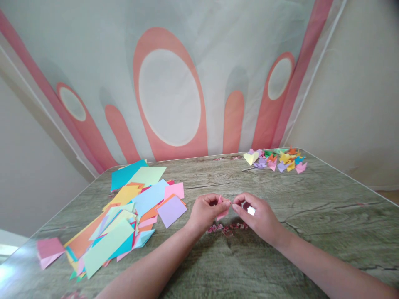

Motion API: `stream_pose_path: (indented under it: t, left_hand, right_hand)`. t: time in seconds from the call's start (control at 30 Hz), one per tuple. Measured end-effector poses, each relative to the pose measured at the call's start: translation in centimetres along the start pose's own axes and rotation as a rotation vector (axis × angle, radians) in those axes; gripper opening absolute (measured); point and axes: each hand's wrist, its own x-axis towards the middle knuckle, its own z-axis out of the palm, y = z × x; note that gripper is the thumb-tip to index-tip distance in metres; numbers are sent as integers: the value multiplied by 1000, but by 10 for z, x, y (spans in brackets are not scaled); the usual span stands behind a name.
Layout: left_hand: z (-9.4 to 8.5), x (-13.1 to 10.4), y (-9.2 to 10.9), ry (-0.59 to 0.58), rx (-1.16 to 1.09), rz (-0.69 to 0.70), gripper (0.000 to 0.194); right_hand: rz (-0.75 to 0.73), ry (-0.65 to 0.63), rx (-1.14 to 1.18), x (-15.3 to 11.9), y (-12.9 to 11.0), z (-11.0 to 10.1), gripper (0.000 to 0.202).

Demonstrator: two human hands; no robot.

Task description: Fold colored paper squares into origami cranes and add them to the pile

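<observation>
A small folded pink paper [223, 211] is pinched between the thumb and fingers of my left hand [208, 211]. My right hand [258, 216] is on the other side of it, thumb and forefinger closed together at the paper's right tip, close to my left fingertips. The fingers of my right hand curl round, with a bright gap between them. Both hands are just above the wooden-patterned table [215, 174], over a printed strip of pink blossoms.
Coloured paper sheets [109, 245] lie in a loose heap on the left. A folded pink sheet [50, 251] rests at the far left edge. Several small folded paper figures [277, 160] stand at the back right. Behind the table hangs a printed backdrop [215, 50].
</observation>
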Motion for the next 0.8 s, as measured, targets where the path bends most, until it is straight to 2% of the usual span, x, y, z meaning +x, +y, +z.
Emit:
stream_pose_path:
  t: [0.23,0.4,0.63,0.8]
  left_hand:
    - [0,0,-2,17,48,37,36]
    - [0,0,-5,6,31,45,33]
    - [2,1,-6,36,18,45,34]
    - [3,0,-2,17,-30,17,34]
  right_hand:
    - [183,-117,240,3,1,-1,25]
    - [266,-170,441,4,7,2,27]
    - [190,-105,264,2,4,3,24]
    - [117,22,112,-1,2,4,16]
